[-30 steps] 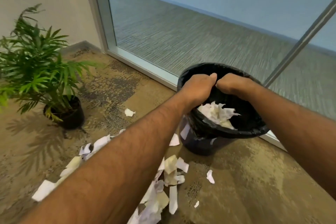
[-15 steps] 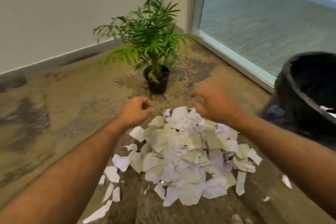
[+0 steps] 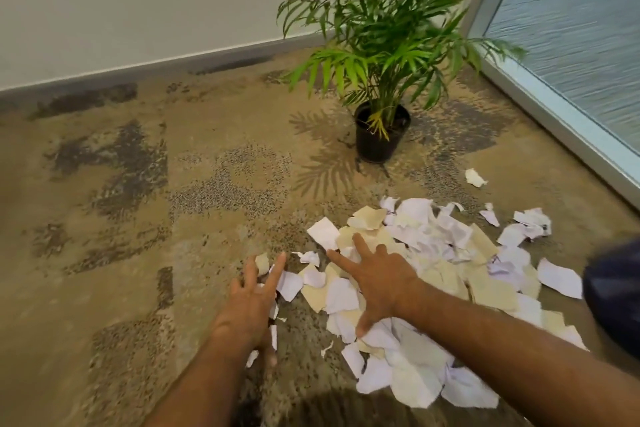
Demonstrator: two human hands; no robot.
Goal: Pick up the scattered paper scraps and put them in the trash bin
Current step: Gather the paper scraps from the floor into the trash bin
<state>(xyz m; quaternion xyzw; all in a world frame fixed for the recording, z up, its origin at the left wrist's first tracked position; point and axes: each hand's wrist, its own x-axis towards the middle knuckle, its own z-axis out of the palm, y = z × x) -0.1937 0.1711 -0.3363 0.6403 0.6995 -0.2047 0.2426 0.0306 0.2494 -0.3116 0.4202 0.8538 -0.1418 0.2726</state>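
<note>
Our fingers [image 3: 277,269] on the left hand [image 3: 249,305] are spread wide and extended, with nothing held between them; the fingertips lie at the left fringe of the paper scraps [image 3: 426,291], just beside a small tan piece [image 3: 262,262]. The right hand [image 3: 377,282] is likewise fully splayed, palm down, grasping nothing. It rests flat on top of the heap, with the index finger pointing toward the far edge and the thumb lying over white pieces nearer to us.

The scraps form one loose pile of white and cream torn sheets on the mottled tan carpet [image 3: 138,218], in front of us and to the right. Several outliers lie apart from the heap, including one crumpled piece [image 3: 475,178] near the window frame [image 3: 568,121].

A dark blue rounded object [image 3: 613,291], cut off by the right edge, stands just beside the pile; we cannot confirm that it is the trash bin. A potted palm [image 3: 382,55] in a black pot [image 3: 381,135] stands upright beyond the pile, near the corner where the wall [image 3: 138,0] meets the glazing.
</note>
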